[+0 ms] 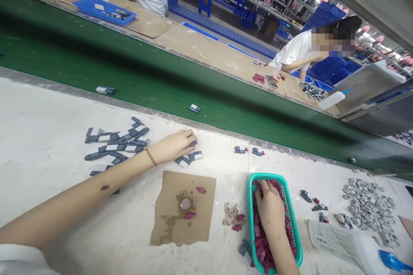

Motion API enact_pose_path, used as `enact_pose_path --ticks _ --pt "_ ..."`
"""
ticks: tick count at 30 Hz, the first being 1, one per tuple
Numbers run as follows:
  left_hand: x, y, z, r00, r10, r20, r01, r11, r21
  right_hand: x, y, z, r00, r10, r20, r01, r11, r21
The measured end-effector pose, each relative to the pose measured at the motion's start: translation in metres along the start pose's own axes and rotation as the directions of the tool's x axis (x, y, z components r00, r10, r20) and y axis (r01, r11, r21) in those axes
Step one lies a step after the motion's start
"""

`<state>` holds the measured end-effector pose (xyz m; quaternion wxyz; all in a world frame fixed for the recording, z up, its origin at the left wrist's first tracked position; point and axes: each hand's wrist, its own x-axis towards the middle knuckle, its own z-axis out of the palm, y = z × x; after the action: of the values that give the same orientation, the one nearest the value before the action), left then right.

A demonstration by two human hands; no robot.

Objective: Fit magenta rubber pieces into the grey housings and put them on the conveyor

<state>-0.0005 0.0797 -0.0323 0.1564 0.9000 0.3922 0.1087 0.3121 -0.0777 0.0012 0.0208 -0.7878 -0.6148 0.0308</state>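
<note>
Grey-blue part [192, 143] sits under our left hand [179, 145], at 12 o'clock of the cardboard [206, 223] (clock centred there). Fingers curled over it, nearly closed; can't tell if it's actually pinched, hand covers the contact. Our right hand [271, 204] is at 3, fingers bent into the red pieces [263, 251] in the green basket [267, 175]; tips buried, so finger gap and catch unknown. Layout reads as reach-driven: basket on our right, grey-blue pile [112, 148] at 10, cardboard between, probably keeping the wet-looking patch [169, 223] off the tabletop [41, 137]. Orientation: covered part's long axis not readable, only a bit shows. Loose part [195, 155] just at 5 o'clock of that hand lies roughly 8-to-2. Red-tipped parts [241, 149] at 2 lie about 9-to-3, red ends toward 3.
</note>
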Motion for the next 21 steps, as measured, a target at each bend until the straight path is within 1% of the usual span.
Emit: enact_pose_path --ticks 2,3,4,6,8,11,13,15,16,18,21 --pt "-0.001 0.002 -0.002 1.000 -0.009 -0.012 0.009 1.000 0.000 0.000 0.005 0.001 0.999 0.027 -0.027 -0.021 0.975 0.220" --pt "-0.001 0.003 -0.004 1.000 -0.009 -0.015 0.009 1.000 0.003 0.000 0.008 0.001 0.998 0.058 -0.030 -0.044 0.937 0.347" --pt "-0.001 0.004 -0.005 1.000 -0.008 -0.014 0.008 1.000 0.009 0.000 0.010 0.000 0.995 0.093 -0.024 -0.070 0.877 0.475" --pt "0.002 0.005 -0.008 1.000 -0.007 -0.007 0.007 1.000 0.024 -0.003 0.011 -0.002 0.988 0.154 0.017 -0.123 0.714 0.689" --pt "0.012 0.002 -0.012 1.000 -0.024 -0.016 0.025 0.999 0.039 -0.007 0.008 -0.008 0.977 0.195 0.089 -0.183 0.545 0.818" --pt "0.040 -0.007 -0.019 0.992 -0.083 -0.093 0.087 0.995 0.037 -0.015 -0.003 -0.018 0.953 0.230 0.196 -0.267 0.331 0.905" --pt "0.062 -0.015 -0.021 0.982 -0.120 -0.148 0.124 0.992 0.015 -0.020 -0.014 -0.024 0.948 0.202 0.246 -0.285 0.190 0.940" --pt "0.081 -0.021 -0.022 0.975 -0.143 -0.172 0.140 0.990 -0.029 -0.026 -0.027 -0.029 0.949 0.141 0.282 -0.295 0.077 0.953" --pt "0.088 -0.022 -0.021 0.973 -0.150 -0.175 0.141 0.988 -0.059 -0.028 -0.034 -0.030 0.949 0.113 0.296 -0.302 0.041 0.953" --pt "0.096 -0.021 -0.020 0.968 -0.170 -0.183 0.147 0.980 -0.133 -0.034 -0.049 -0.030 0.949 0.087 0.303 -0.305 0.007 0.952" --pt "0.099 -0.014 -0.018 0.951 -0.237 -0.198 0.180 0.946 -0.270 -0.039 -0.071 -0.023 0.951 0.063 0.302 -0.304 0.029 0.952"
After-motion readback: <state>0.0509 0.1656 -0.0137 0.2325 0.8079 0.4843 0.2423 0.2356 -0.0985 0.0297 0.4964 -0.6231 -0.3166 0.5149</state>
